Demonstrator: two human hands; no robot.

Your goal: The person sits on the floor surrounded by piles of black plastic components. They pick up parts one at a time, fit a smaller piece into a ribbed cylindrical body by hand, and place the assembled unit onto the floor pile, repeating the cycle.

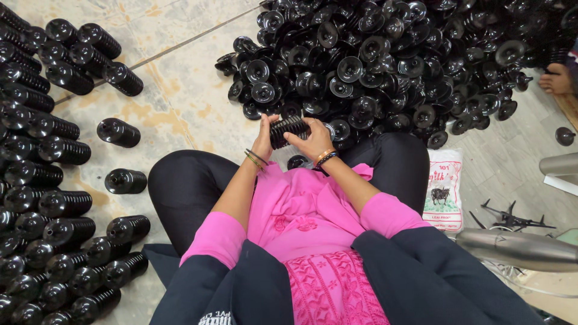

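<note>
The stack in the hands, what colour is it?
Glossy black stack, seen from the head view.

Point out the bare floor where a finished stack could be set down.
Bare floor lies between the rows of stacks on the left and the loose pile ahead. A few single stacks dot it. Both hands hold one stack.
</note>
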